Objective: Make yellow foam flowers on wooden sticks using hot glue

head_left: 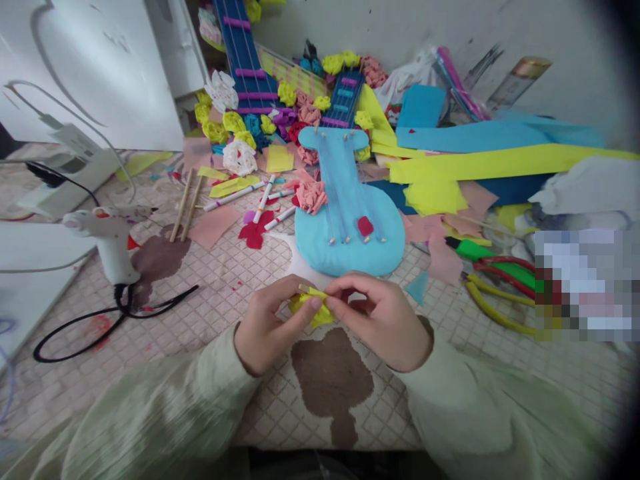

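Observation:
My left hand (274,327) and my right hand (383,320) meet at the lower middle, both closed on a crumpled yellow paper piece (320,313). A short, pale stick end (305,289) shows at the top of the paper, beside my left fingertips. Just beyond my hands lies a light blue guitar-shaped piece (350,257) with strings and a dark red patch (365,226). A pink paper flower (311,196) touches its left side.
A white glue gun (114,250) with a black cable stands at the left. Wooden sticks (181,207) and markers (264,200) lie mid-left. Yellow-handled pliers (495,310) are at the right. Paper flowers (234,123) and a dark blue guitar shape (250,73) fill the back.

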`<state>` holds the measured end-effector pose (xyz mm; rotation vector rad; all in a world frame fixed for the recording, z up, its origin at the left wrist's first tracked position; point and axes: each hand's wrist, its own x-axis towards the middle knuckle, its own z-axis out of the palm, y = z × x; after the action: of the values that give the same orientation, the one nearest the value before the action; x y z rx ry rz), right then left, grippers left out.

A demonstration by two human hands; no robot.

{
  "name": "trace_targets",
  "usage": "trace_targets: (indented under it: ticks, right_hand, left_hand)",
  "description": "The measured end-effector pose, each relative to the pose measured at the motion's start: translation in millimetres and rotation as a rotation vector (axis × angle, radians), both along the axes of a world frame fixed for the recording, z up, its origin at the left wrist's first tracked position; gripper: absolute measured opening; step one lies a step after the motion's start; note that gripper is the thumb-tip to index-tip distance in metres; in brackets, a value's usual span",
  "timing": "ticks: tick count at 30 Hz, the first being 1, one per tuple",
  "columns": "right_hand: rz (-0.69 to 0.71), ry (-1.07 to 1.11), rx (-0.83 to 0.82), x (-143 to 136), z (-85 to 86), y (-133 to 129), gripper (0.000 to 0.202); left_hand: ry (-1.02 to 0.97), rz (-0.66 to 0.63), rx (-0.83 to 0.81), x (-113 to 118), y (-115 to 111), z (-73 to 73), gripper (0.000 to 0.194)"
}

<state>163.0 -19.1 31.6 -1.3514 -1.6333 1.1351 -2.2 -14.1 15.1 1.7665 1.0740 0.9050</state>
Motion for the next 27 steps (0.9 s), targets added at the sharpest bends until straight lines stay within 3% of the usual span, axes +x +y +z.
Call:
trace_targets:
  ticks: [7, 13, 19, 23, 27]
  right_hand:
    - [0.092, 0.025, 0.037, 1, -0.8, 1, 0.017]
    - [0.075, -0.163, 0.246, 2, -2.2, 4, 0.018]
    - [0.064, -0.244, 0.287, 4, -8.0, 8, 0.019]
    - [0.045, -0.238, 0.279, 8, -8.2, 10, 0.02]
    - [0.045, -0.232, 0.3, 11, -8.8, 11, 0.024]
  left_hand:
    - [0.002, 0.043, 0.001, 1, 1, 3.2, 0.015]
    - [0.036, 0.044, -0.012, 0, 1, 0.0, 0.017]
    - [0.118, 0.03, -0.006, 0, 5, -0.5, 0.021]
    - [0.077, 0.159, 0.038, -10, 5, 6.2, 0.023]
    - [0.139, 0.368, 0.17, -42, -11, 22.3, 0.023]
